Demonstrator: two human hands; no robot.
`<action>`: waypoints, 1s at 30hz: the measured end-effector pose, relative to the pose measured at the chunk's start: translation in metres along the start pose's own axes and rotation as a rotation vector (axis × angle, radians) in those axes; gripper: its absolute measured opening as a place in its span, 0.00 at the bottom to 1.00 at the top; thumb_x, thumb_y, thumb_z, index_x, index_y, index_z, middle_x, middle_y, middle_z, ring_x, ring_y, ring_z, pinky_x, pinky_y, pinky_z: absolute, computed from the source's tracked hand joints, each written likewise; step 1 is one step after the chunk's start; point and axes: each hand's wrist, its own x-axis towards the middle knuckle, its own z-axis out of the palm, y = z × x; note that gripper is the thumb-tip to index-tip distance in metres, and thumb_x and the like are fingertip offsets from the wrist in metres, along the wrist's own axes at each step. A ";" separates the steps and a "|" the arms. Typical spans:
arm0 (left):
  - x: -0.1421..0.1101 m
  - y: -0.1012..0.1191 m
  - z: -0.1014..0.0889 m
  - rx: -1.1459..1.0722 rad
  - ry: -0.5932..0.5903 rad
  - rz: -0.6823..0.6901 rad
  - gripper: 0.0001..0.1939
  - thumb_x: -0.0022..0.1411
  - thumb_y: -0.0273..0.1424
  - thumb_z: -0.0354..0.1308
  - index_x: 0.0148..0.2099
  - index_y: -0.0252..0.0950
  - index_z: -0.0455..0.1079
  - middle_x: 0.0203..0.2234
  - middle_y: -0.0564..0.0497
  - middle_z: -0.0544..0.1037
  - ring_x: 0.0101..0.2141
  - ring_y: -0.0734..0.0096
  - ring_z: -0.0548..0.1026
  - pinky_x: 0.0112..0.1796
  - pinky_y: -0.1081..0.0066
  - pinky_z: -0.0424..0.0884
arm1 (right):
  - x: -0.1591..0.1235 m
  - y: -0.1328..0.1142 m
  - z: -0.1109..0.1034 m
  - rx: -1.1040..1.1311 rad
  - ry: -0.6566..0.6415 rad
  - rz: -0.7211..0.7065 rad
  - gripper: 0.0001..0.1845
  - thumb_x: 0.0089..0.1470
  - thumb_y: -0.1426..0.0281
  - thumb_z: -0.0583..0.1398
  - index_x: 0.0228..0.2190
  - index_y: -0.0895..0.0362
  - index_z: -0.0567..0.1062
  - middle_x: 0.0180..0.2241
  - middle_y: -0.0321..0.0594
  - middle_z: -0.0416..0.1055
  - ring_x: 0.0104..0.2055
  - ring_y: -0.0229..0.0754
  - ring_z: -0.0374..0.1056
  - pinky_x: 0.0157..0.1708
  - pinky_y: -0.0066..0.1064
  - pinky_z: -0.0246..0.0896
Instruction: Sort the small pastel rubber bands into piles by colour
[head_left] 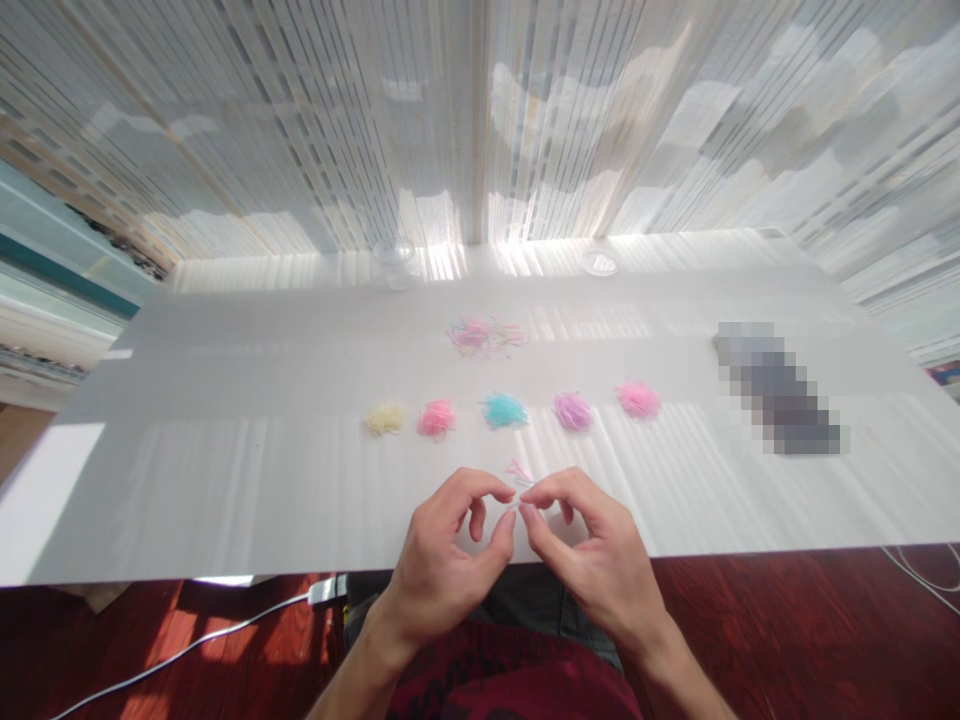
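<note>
- Left hand point(454, 535) and right hand point(592, 535) are fingertip to fingertip, thumb and index of each pinched in on what looks like a tiny pale strand point(514, 506). Too small to say exactly how it's gripped.
- That strand sits right over the near edge of the worktop point(225, 480), so I'd guess one slip of a fingertip drops it into the lap or onto the dark red floor point(720, 620). Good luck finding it.
- If it's stretchy (can't tell), pulling the hands apart unevenly could ping it off somewhere.
- Loose pink strands point(517, 469) lie just beyond the fingertips, so a careless knuckle could sweep them around.
- Yellow pile point(384, 420), coral pile point(436, 419), teal pile point(505, 410), purple pile point(573, 411) and pink pile point(638, 400) stand in a row, uncovered. A dragged sleeve or wrist could mix neighbours, yellow and coral especially, being close.
- Mixed pile point(484, 336) is farther back, behind that row, so imo a low reach to it risks brushing the teal.
</note>
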 end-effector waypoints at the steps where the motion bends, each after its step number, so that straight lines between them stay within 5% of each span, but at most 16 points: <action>1: 0.000 0.000 -0.001 0.020 -0.005 0.021 0.08 0.66 0.23 0.61 0.46 0.39 0.73 0.34 0.53 0.79 0.26 0.78 0.69 0.29 0.76 0.70 | 0.000 0.001 0.001 -0.008 0.007 -0.009 0.04 0.59 0.74 0.64 0.34 0.52 0.78 0.31 0.34 0.76 0.32 0.37 0.70 0.30 0.26 0.65; 14: -0.002 -0.004 0.001 0.180 0.026 0.134 0.06 0.68 0.24 0.62 0.45 0.39 0.77 0.33 0.53 0.85 0.25 0.75 0.75 0.31 0.72 0.72 | -0.002 0.006 0.003 -0.061 0.045 -0.064 0.04 0.61 0.74 0.64 0.36 0.53 0.78 0.33 0.36 0.79 0.34 0.40 0.73 0.35 0.31 0.69; 30: 0.004 -0.001 -0.001 0.300 0.023 0.256 0.07 0.66 0.22 0.62 0.45 0.37 0.77 0.29 0.55 0.84 0.22 0.75 0.74 0.30 0.70 0.69 | 0.000 0.002 -0.001 -0.038 -0.022 0.090 0.03 0.60 0.69 0.65 0.34 0.52 0.80 0.32 0.36 0.79 0.31 0.39 0.72 0.30 0.29 0.68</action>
